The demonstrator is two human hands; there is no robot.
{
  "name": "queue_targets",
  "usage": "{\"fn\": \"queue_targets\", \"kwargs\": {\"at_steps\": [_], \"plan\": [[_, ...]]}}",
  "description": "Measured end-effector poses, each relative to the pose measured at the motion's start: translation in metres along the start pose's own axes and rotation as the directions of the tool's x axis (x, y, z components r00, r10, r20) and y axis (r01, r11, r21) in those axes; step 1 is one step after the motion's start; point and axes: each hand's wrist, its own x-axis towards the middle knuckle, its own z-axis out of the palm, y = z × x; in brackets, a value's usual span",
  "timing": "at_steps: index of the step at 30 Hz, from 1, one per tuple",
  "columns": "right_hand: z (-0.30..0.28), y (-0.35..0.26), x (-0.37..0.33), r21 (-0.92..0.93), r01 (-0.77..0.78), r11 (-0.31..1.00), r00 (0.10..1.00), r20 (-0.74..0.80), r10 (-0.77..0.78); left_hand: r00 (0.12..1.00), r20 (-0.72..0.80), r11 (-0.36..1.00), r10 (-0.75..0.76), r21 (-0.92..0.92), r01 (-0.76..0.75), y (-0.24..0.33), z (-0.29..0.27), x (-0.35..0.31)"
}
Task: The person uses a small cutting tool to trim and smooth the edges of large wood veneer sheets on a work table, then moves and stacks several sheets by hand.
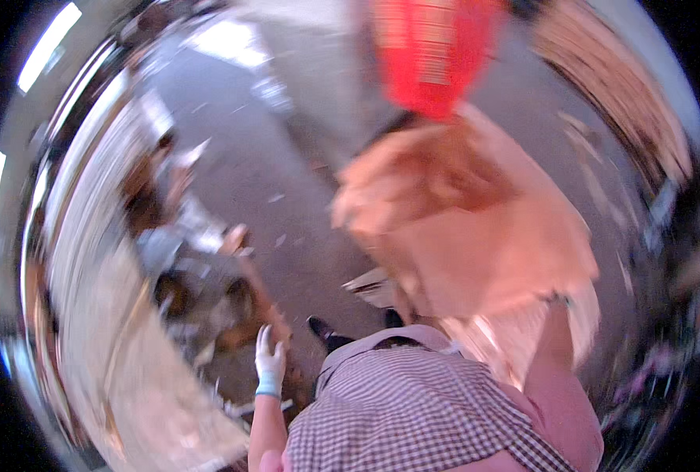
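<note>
A broad, thin orange-brown sheet that looks like wood veneer (476, 252) lies at an angle over a stack of similar sheets (515, 342), in front of me to the right. Its far part is creased and shaded. My right hand (556, 299) is at the sheet's near right edge; only a dark cuff shows at the wrist, and the fingers are hidden. On the left, my left hand (269, 360) wears a white glove with a light blue cuff. Its fingers point up, stretched out, with nothing in them, near a heap of scraps (208, 307).
Long pale sheets (122, 362) are stacked along the left. A red panel with yellowish markings (436, 59) is beyond the veneer. Another layered stack (609, 86) stands at the far right. Small bits lie on the grey floor (287, 197). Motion blurs much of the picture.
</note>
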Motion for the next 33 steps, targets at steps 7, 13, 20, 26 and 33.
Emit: {"fn": "queue_targets", "kwargs": {"at_steps": [7, 13, 20, 26, 33], "plan": [[0.067, 0.129, -0.097, -0.493, -0.103, 0.864, 0.976, 0.118, 0.184, 0.550, -0.687, 0.862, -0.475, -0.488, 0.136, -0.125, -0.082, -0.090], [0.136, 0.316, -0.295, -0.901, 0.293, 0.319, 0.599, 0.433, 0.674, -0.079, -0.768, 0.760, -0.636, -0.640, 0.109, -0.210, -0.137, -0.155], [0.216, 0.434, -0.751, -0.301, 0.710, 0.637, -0.425, 0.537, 0.728, -0.635, -0.366, 0.267, -0.680, -0.930, 0.251, -0.236, -0.121, -0.240], [0.242, 0.476, -0.995, 0.667, 0.415, 0.619, -0.908, 0.265, 0.324, -0.613, -0.185, 0.245, -0.768, -0.969, -0.015, -0.222, -0.058, -0.222], [0.226, 0.517, -1.098, 0.884, 0.034, 0.466, -0.871, -0.202, 0.447, -0.741, -0.269, -0.130, -0.616, -0.892, 0.432, -0.188, -0.076, -0.154]]}}
